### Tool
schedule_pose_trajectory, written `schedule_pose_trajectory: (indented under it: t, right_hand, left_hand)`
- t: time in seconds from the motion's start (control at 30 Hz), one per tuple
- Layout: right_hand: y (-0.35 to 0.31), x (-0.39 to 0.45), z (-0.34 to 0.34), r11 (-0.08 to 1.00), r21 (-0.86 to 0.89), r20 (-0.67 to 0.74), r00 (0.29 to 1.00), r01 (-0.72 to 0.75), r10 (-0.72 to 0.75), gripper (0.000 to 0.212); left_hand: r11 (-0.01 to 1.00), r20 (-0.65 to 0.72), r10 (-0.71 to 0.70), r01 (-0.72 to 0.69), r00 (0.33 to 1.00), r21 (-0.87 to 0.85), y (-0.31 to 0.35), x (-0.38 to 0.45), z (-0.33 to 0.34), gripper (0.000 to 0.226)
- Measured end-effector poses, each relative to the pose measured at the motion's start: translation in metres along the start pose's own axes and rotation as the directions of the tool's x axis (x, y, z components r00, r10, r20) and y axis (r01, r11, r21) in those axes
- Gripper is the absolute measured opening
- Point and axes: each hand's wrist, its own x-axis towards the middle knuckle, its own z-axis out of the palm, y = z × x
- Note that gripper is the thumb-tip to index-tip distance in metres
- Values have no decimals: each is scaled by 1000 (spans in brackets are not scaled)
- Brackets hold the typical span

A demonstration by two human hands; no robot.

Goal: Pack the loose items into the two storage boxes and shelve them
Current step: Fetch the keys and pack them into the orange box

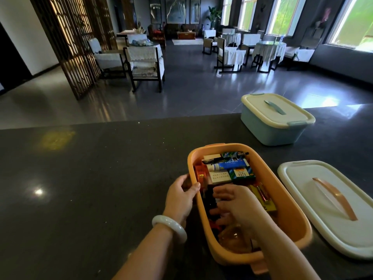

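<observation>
Head view: I see my left hand (180, 196) gripping the near left rim of the open orange box (290, 190) on the dark desk (90, 178). My right hand (236, 207) reaches inside it, fingers (219, 191) relaxed over small cartons and a tube (228, 165); whether it holds anything I cannot tell. Its white lid (314, 203) lies just right. A lidded blue box (272, 126) stands further back.

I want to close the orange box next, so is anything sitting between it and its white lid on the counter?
Nothing visible. The white lid with the copper handle lies flat right of the orange plastic box, bare dark counter between. Only the right hand is inside the box.
</observation>
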Motion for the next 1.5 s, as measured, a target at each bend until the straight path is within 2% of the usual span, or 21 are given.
schedule_pose_trajectory:
  t: [0.07,0.13,0.27,0.33,0.4,0.47,0.57,0.67,0.77,0.9,1.0,1.07,1.13,1.23,1.37,1.5]
  right_hand:
    - [2,3,0,984,-172,-90,994,47,-64,30]
    - [3,6,-2,941,-329,-110,987,71,-113,25]
    - [5,8,-3,858,-504,8,994,97,-108,18]
    - [4,8,-3,868,-487,34,995,100,-95,6]
    - [4,9,-5,890,-443,-38,990,107,-138,7]
    - [4,12,-5,891,-440,-103,979,111,-173,22]
    - [3,14,2,874,-478,-35,992,87,-118,40]
    - [2,15,4,873,-481,4,996,82,-91,48]
    - [0,15,0,900,-429,-15,995,80,-96,44]
    - [-15,12,-3,925,-373,-78,991,70,-106,33]
    - [-31,11,0,892,-445,-86,988,78,-130,30]
    - [-41,14,8,838,-533,-86,977,119,-194,31]
    - [-50,19,21,787,-587,-59,960,188,-273,31]
    - [-65,30,50,788,-547,-2,941,282,-338,25]
    - [-93,46,102,722,-580,156,921,378,-356,27]
    - [-124,56,163,639,-612,299,884,466,-359,33]
  left_hand:
    - [1000,9,-3,3,1000,-6,0,0,0,53]
    - [1000,15,3,-3,1000,-4,-1,1,0,53]
    - [1000,8,19,-19,1000,1,-3,1,0,54]
    - [1000,4,27,-27,1000,0,-4,3,0,54]
    - [1000,11,23,-23,1000,-9,-5,4,0,53]
    - [999,18,15,-15,1000,-30,-5,4,0,53]
    - [999,2,32,-32,999,12,-6,5,0,54]
    - [998,0,43,-43,999,36,-7,4,-1,56]
    - [998,0,39,-39,999,48,-5,5,-3,55]
    - [999,60,-7,10,998,-44,-3,6,-5,42]
    - [998,77,-2,7,997,-61,-4,6,-10,28]
    - [999,53,-8,10,999,-43,-4,5,-18,26]
    - [999,1,1,-1,1000,40,-3,7,-33,35]
    - [949,-95,95,-61,991,310,-4,11,-66,38]
    - [751,-179,257,-81,950,655,-7,8,-126,46]
    - [546,-239,330,22,913,838,-9,2,-195,51]
